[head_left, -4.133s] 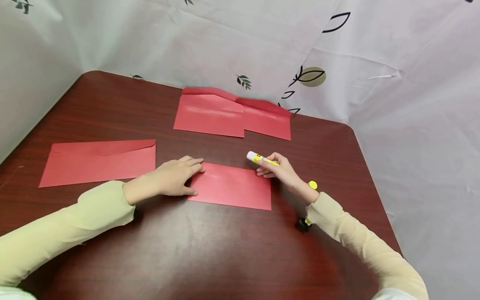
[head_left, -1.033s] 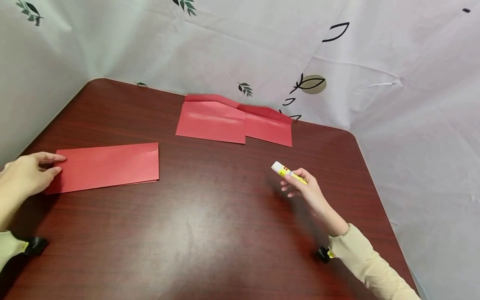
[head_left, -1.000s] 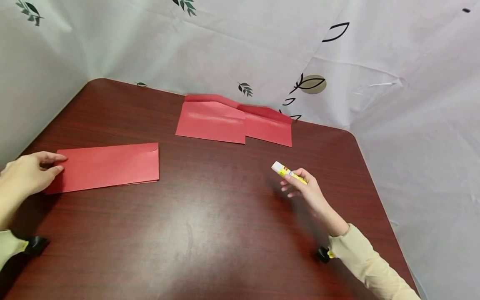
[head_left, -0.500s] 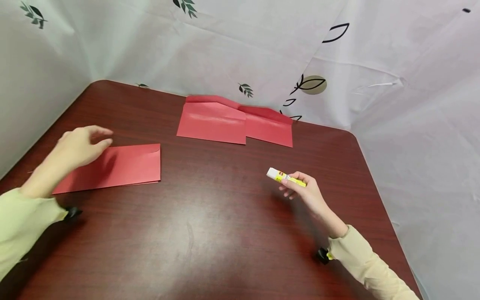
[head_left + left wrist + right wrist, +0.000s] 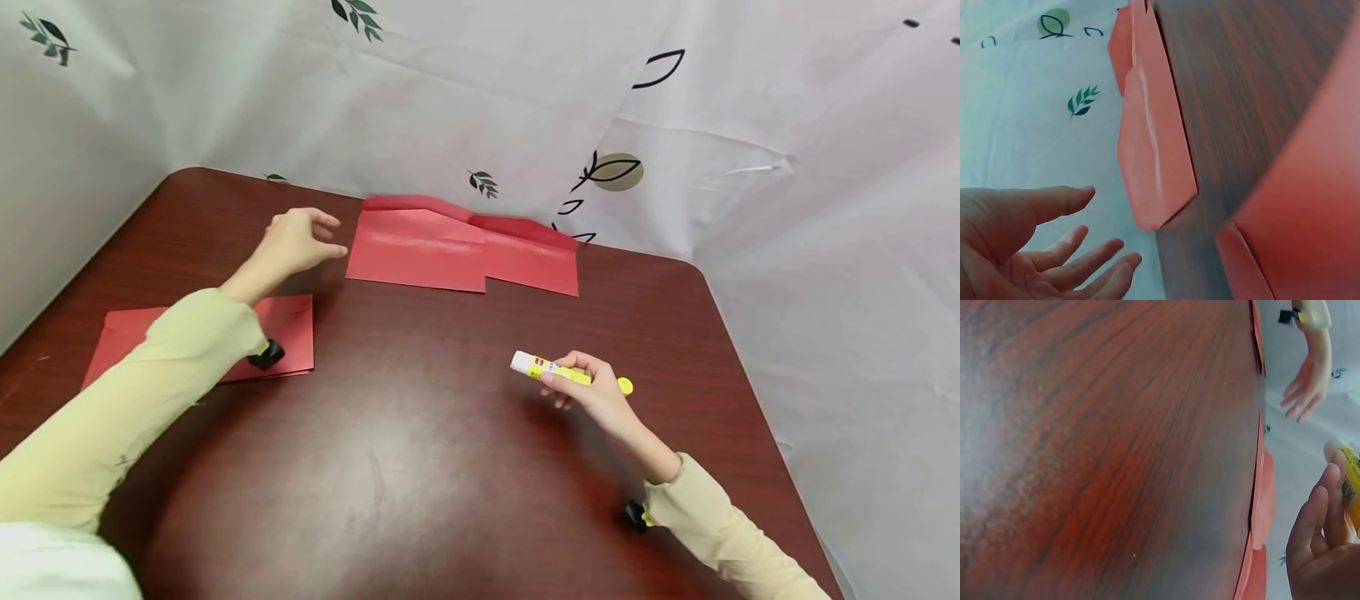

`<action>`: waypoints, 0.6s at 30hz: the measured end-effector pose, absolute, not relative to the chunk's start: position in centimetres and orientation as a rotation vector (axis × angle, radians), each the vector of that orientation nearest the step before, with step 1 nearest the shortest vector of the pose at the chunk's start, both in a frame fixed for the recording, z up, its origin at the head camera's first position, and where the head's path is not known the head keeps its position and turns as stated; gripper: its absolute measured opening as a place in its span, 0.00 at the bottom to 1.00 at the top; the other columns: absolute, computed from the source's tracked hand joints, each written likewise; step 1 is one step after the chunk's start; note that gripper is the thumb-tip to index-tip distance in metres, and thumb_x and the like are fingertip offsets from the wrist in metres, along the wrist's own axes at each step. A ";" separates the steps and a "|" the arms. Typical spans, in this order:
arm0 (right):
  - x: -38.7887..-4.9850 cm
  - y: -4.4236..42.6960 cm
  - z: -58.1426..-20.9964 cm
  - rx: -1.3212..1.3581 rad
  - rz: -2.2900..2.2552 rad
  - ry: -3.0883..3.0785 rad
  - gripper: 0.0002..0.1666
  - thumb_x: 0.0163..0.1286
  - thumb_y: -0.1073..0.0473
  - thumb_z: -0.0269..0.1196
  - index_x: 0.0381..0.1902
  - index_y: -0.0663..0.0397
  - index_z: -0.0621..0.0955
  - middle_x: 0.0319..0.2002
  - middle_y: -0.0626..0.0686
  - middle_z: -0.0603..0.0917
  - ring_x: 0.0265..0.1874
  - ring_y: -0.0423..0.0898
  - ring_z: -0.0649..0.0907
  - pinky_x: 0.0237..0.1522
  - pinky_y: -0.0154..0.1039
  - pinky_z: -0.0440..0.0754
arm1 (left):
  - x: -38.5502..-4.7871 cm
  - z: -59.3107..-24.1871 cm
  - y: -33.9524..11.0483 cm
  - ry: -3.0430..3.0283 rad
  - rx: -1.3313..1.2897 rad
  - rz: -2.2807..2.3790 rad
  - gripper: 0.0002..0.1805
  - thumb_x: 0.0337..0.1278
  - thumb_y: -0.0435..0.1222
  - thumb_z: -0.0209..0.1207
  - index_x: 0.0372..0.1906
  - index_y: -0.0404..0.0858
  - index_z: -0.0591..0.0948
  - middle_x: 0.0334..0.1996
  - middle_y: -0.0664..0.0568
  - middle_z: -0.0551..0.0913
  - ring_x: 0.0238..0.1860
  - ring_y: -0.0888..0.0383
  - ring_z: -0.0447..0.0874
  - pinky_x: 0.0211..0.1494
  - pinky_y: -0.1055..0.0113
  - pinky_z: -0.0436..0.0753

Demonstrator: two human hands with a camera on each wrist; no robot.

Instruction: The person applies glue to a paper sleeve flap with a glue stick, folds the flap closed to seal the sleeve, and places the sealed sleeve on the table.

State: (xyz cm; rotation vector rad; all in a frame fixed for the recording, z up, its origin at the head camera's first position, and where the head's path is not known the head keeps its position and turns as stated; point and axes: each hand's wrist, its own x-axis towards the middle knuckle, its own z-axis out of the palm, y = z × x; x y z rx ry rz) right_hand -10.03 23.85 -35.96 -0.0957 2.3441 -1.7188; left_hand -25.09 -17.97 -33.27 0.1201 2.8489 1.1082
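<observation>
In the head view the left hand (image 5: 295, 240) hovers over the table just left of a red envelope (image 5: 416, 254) with its flap unfolded, fingers apart and holding nothing. The left wrist view shows the same hand (image 5: 1054, 250) with spread fingers beside the envelope (image 5: 1160, 137). The right hand (image 5: 588, 390) grips a yellow glue stick (image 5: 555, 371) with a white end, above the table at right. In the right wrist view the glue stick (image 5: 1350, 481) lies between thumb and fingers of the right hand (image 5: 1325, 537).
A second red envelope (image 5: 532, 262) adjoins the first at the table's back edge. Stacked red envelopes (image 5: 288, 333) lie at left, partly under the left sleeve. A round yellow cap (image 5: 626, 386) sits behind the right hand. White patterned cloth (image 5: 450, 100) hangs behind the table (image 5: 420, 483).
The left hand has let go of the stacked envelopes at left and moved right and back, towards the back envelopes. The right hand has shifted slightly left, still gripping the glue stick.
</observation>
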 end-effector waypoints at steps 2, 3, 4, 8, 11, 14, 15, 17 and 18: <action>-10.1 23.8 -36.1 -0.100 -1.716 2.342 0.05 0.63 0.62 0.65 0.34 0.51 0.78 0.23 0.43 0.87 0.17 0.40 0.79 0.23 0.31 0.79 | -26.1 -33.5 -17.0 2.815 0.115 1.115 0.31 0.56 0.40 0.63 0.62 0.30 0.71 0.54 0.31 0.78 0.62 0.34 0.65 0.64 0.41 0.65; -10.1 23.7 -36.2 -0.101 -1.715 2.342 0.05 0.63 0.62 0.65 0.34 0.51 0.78 0.23 0.43 0.87 0.17 0.40 0.79 0.23 0.31 0.79 | -26.6 -33.7 -16.6 2.801 0.112 1.110 0.32 0.56 0.40 0.63 0.63 0.29 0.70 0.55 0.30 0.77 0.61 0.35 0.67 0.63 0.41 0.67; -10.1 23.7 -36.2 -0.102 -1.713 2.343 0.05 0.63 0.62 0.65 0.34 0.52 0.78 0.23 0.44 0.87 0.17 0.40 0.79 0.23 0.31 0.79 | -27.1 -33.9 -16.2 2.787 0.107 1.105 0.33 0.56 0.41 0.63 0.63 0.29 0.69 0.55 0.30 0.77 0.61 0.36 0.67 0.63 0.42 0.67; -10.1 23.4 -36.3 -0.109 -1.703 2.343 0.06 0.63 0.61 0.66 0.35 0.53 0.78 0.23 0.44 0.87 0.17 0.40 0.79 0.23 0.32 0.80 | -28.7 -34.8 -15.1 2.746 0.059 1.023 0.41 0.56 0.45 0.63 0.66 0.25 0.62 0.59 0.29 0.71 0.62 0.35 0.64 0.64 0.42 0.68; -10.0 23.3 -36.4 -0.121 -1.698 2.333 0.07 0.63 0.61 0.66 0.35 0.54 0.77 0.23 0.44 0.87 0.17 0.41 0.79 0.23 0.34 0.80 | -29.5 -35.5 -14.4 2.732 0.020 0.916 0.46 0.53 0.49 0.63 0.66 0.23 0.57 0.60 0.29 0.65 0.63 0.33 0.60 0.65 0.42 0.66; -9.9 23.4 -36.5 -0.132 -1.692 2.324 0.07 0.63 0.62 0.66 0.35 0.54 0.77 0.22 0.44 0.86 0.17 0.41 0.79 0.23 0.35 0.80 | -30.0 -36.1 -13.9 2.756 -0.003 0.787 0.49 0.49 0.52 0.65 0.63 0.21 0.56 0.58 0.26 0.62 0.61 0.31 0.57 0.63 0.42 0.66; -9.9 23.4 -36.5 -0.133 -1.693 2.321 0.07 0.63 0.62 0.65 0.35 0.54 0.77 0.22 0.44 0.86 0.17 0.40 0.79 0.23 0.35 0.80 | -30.1 -36.3 -13.7 2.769 -0.002 0.748 0.50 0.48 0.52 0.66 0.62 0.21 0.56 0.58 0.26 0.61 0.61 0.31 0.56 0.61 0.42 0.66; -9.7 23.4 -36.6 -0.129 -1.691 2.320 0.06 0.63 0.62 0.65 0.34 0.53 0.77 0.22 0.44 0.86 0.17 0.40 0.79 0.23 0.36 0.80 | -30.1 -36.7 -13.5 2.793 0.009 0.714 0.52 0.46 0.52 0.68 0.62 0.21 0.55 0.58 0.24 0.60 0.60 0.31 0.55 0.60 0.42 0.65; -9.7 23.5 -36.6 -0.126 -1.691 2.321 0.06 0.63 0.62 0.65 0.34 0.53 0.77 0.22 0.44 0.86 0.17 0.40 0.79 0.23 0.35 0.80 | -30.1 -36.8 -13.4 2.802 0.015 0.719 0.52 0.45 0.51 0.69 0.63 0.21 0.55 0.58 0.24 0.60 0.60 0.31 0.55 0.60 0.43 0.65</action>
